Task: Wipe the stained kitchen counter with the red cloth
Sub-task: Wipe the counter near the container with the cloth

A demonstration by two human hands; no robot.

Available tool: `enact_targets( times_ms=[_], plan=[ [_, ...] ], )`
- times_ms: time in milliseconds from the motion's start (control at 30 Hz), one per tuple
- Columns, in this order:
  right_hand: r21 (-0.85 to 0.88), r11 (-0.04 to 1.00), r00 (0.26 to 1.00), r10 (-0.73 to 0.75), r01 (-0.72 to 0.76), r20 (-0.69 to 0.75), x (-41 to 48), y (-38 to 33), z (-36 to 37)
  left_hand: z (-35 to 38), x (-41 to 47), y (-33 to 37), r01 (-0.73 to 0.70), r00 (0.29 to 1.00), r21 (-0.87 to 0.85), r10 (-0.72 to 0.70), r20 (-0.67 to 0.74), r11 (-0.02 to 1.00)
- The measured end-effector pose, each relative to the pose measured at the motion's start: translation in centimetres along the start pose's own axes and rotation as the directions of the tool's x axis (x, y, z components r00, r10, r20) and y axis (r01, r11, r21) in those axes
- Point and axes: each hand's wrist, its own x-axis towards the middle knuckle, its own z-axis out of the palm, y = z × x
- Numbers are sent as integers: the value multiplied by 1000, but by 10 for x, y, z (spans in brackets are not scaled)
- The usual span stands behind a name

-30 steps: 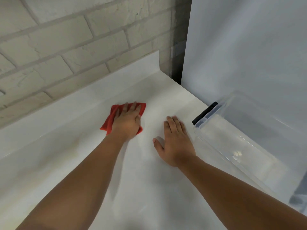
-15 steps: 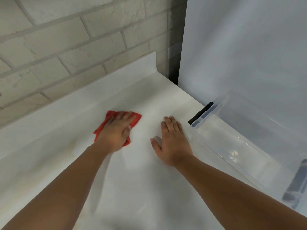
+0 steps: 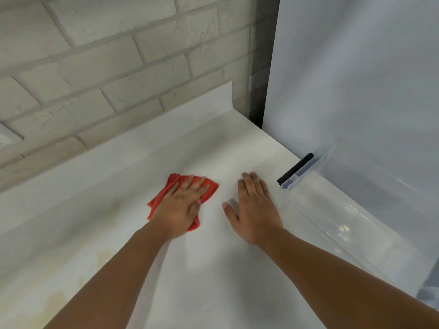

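My left hand (image 3: 181, 205) lies flat on the red cloth (image 3: 209, 189) and presses it onto the white counter (image 3: 190, 269); the hand covers most of the cloth. The cloth sits mid-counter, a short way in front of the low backsplash. My right hand (image 3: 255, 210) rests flat on the bare counter just right of the cloth, fingers straight and thumb out. Faint yellowish stains (image 3: 104, 255) mark the counter to the left of my left forearm.
A clear plastic bin (image 3: 332, 210) with a black latch (image 3: 295, 168) stands on the counter at the right, close to my right hand. A pale panel (image 3: 356, 79) rises behind it. A brick wall (image 3: 107, 62) backs the counter.
My left hand slid the cloth a little left and toward me, then back to the right. My right hand stayed planted on the counter.
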Motion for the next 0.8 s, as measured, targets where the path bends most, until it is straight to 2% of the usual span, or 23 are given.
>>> enact_targets(
  times_ms=[100, 167, 233, 333, 400, 500, 667, 733, 800],
  plan=[
    [1, 1000, 1000, -3, 3, -5, 1, -1, 1, -8, -6, -41, 208, 975, -31, -210, -74, 978],
    [9, 1000, 1000, -8, 8, -12, 1, -1, 1, -12, 9, -60, 358, 932, 46, -354, -85, 933],
    [13, 1000, 1000, -15, 15, -23, 1, -1, 0, -14, 35, -63, 429, 903, 132, -422, -77, 893],
    [-3, 1000, 1000, -23, 23, -20, 3, -2, 0, -20, 75, -40, 507, 862, 72, -503, -62, 859],
    [-11, 1000, 1000, -23, 23, -11, 3, -2, -1, -20, 91, -17, 470, 882, 73, -466, -68, 880],
    [-1, 1000, 1000, -18, 18, -17, 4, -1, 0, -12, 89, 9, 319, 948, 84, -316, -47, 944],
    [-5, 1000, 1000, -18, 18, -21, 2, 0, 3, -1, 25, 17, 79, 997, 43, -79, -1, 996],
    [-13, 1000, 999, -20, 20, -30, 3, 0, 2, -3, -3, 3, 101, 994, 21, -100, -34, 995],
    [-31, 999, 999, -30, 29, -20, 3, -1, 1, -5, -19, -27, 210, 974, 13, -208, -94, 978]
  ],
)
